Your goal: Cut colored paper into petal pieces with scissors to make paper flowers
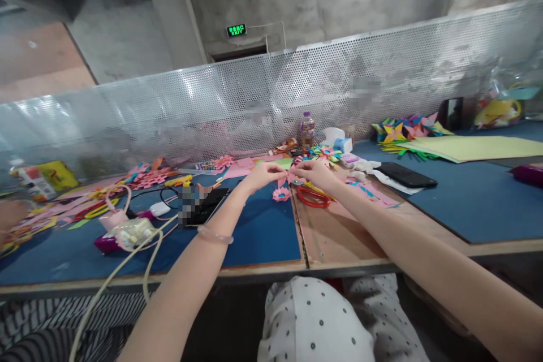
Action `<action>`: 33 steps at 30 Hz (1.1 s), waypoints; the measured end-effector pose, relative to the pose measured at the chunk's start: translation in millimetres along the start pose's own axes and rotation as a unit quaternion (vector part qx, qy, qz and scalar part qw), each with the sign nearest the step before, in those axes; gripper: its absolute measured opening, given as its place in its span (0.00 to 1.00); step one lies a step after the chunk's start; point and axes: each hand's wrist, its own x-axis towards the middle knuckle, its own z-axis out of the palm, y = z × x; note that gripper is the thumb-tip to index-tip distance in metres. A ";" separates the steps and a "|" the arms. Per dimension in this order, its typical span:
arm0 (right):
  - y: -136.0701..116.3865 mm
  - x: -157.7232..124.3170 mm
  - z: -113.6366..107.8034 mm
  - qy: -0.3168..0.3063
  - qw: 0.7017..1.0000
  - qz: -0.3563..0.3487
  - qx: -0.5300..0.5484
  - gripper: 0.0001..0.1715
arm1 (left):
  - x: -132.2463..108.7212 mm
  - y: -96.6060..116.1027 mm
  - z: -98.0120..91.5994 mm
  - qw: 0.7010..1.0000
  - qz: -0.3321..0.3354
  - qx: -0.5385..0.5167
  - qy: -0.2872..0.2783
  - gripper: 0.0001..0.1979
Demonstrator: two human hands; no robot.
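Fingers point(278, 169) pinched on pink paper point(281, 181) above the worktop point(267, 240)

Your left hand point(265, 175) and right hand point(318, 174) meet out in front of you, thumbs and forefingers pressed together on the small pink paper, with the tips almost touching. It sits between your hands, close to the seam where the blue surface gives way to bare brown board; its exact folds are too small to make out. You have a pale bracelet point(214, 235) around your left wrist.

Just below the pink paper, on the blue side, lies a pink paper flower point(280, 194) with a bluish centre. Red loops point(314, 204) rest on the brown board below your right hand; whether they are scissor handles, you cannot tell from here. Beyond that hand are a multicoloured paper flower point(326, 154) and an upright purple-capped bottle point(307, 134). To its right, a black phone point(407, 174) lies partly on white tissue point(401, 184), with pale yellow sheets point(483, 148) farther back. A perforated metal panel point(203, 96) stands along the far edge
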 end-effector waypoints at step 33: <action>-14.0 -6.4 12.3 0.076 0.984 -0.138 -0.087 0.13 | 5.9 7.9 15.2 0.981 0.121 0.037 0.150 0.06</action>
